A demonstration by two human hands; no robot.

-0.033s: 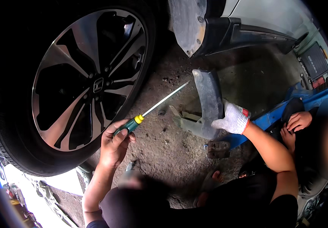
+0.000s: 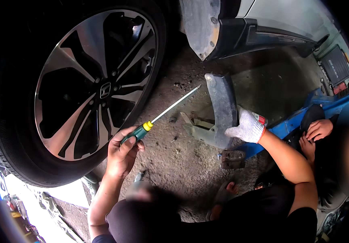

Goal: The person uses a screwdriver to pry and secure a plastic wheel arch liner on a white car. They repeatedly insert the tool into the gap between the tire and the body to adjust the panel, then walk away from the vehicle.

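My bare left hand [image 2: 122,150] is wrapped round the green-and-yellow handle of a screwdriver [image 2: 147,125]. Its long metal shaft slants up to the right, the tip stopping just short of a curved piece of dark grey plastic car trim [image 2: 222,107]. In a white knitted glove, my right hand [image 2: 248,126] grips the right edge of that trim, thumb lying across its front and the other fingers hidden behind. The trim stands upright, with a paler bracket-like part [image 2: 198,128] at its lower left. Something small and red [image 2: 260,119] shows beside the gloved wrist.
A large wheel [image 2: 101,89] with a tyre fills the left. Above the trim is a car's lower body panel [image 2: 263,34]. A blue lift arm [image 2: 300,117] with a dark pad block [image 2: 232,159] runs across the right, where another person's hands [image 2: 314,133] rest.
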